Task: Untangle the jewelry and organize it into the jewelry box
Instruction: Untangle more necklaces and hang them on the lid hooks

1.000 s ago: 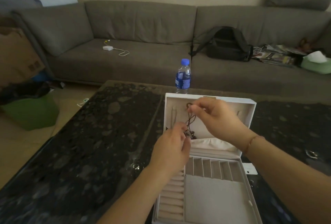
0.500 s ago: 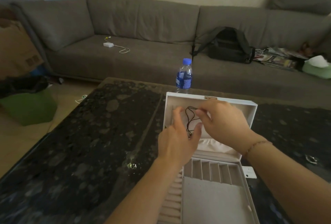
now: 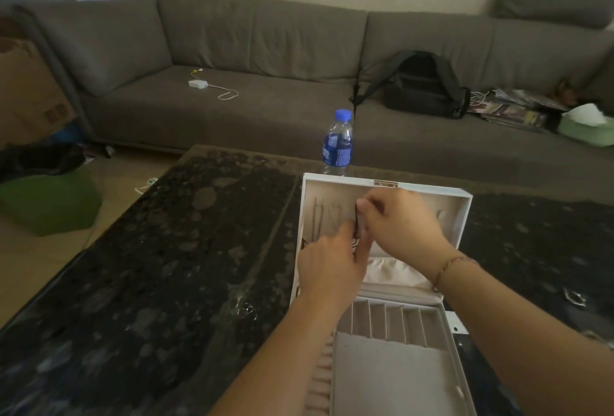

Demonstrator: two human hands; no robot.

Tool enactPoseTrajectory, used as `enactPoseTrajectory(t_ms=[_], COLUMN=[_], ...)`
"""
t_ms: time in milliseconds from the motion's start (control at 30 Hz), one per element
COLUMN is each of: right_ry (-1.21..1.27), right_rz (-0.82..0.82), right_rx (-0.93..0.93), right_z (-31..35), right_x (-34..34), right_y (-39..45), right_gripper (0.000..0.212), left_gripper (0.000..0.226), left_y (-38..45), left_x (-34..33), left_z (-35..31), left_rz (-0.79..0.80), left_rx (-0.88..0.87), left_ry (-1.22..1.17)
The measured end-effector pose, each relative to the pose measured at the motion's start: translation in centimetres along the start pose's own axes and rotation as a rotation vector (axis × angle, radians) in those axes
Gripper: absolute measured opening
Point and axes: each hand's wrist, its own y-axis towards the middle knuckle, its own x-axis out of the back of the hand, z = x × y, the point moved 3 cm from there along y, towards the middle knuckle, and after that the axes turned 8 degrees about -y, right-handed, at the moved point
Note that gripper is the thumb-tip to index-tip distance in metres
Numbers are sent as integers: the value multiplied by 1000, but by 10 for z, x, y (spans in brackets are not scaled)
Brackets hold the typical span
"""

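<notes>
**Hanging a Black Cord Necklace in the Lid of a Jewelry Box**

Both hands have risen toward the upper lid panel since the earlier frames, and the loose loop of cord seen there is now drawn taut. Right hand (image 3: 403,226): its grip is closed on the top of the black cord necklace (image 3: 356,221), thumb and fingertips pinching it against the lid of the white jewelry box (image 3: 465,216). Left hand (image 3: 332,266): fingers extended upward, touching the lower part of the cord; whether they pinch it cannot be told, since the hand hides that part. The necklace lies inside the open lid, between the two hands, its long axis running nearly vertically down the panel, upper end at the right hand, lower end hidden behind the left hand. The box stands open on the dark stone worktop (image 3: 166,266), with a water bottle (image 3: 338,145) just behind it.

To do this step well, the upper grip should probably seat the cord on a hook before letting go, while the lower hand keeps it straight and guides the pendant end into the fabric pocket (image 3: 395,271), avoiding fresh tangles.
</notes>
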Motion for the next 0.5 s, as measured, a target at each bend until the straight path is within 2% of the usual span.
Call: enactPoseTrajectory(t_ms=[300, 400, 500], right_ry=[-65, -88, -55], right_rz=[-242, -305, -421], right_rx=[-89, -94, -77], right_z=[6, 7, 5], right_x=[-7, -10, -13], right_y=[-7, -7, -9], right_gripper=[32, 34, 29], left_gripper=[66, 51, 52], left_y=[-2, -2, 1], left_x=[7, 8, 8], left_z=[-1, 3, 4], left_rz=[106, 45, 8], left_rx=[1, 52, 174], left_ry=[99, 78, 50])
